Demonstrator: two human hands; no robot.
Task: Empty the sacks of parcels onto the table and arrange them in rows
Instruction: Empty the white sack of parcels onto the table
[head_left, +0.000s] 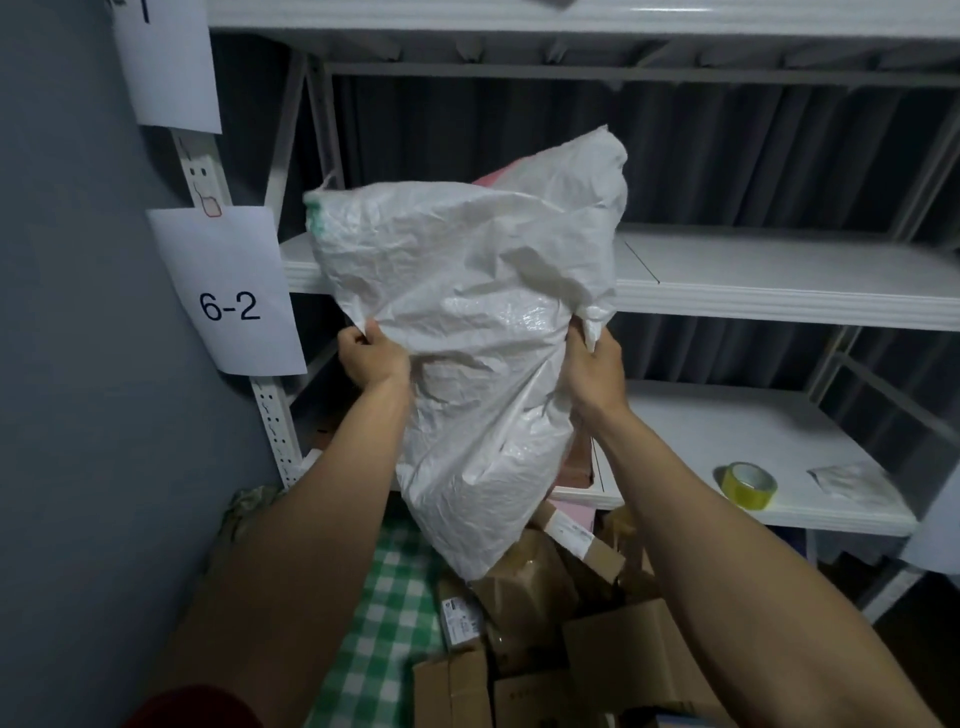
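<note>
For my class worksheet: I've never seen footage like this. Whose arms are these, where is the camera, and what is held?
No machine here: the single picture comes from a camera worn on a person's head, looking down, so the bare arms are the wearer's own. The left hand and right hand each grip the white sack, held up before white shelves. Beneath it, cardboard boxes lie piled on a green checked cloth. A tape roll sits on a shelf.

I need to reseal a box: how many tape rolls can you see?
1: a tape roll on the lower white shelf, right of the sack. More may hide behind it.
</note>
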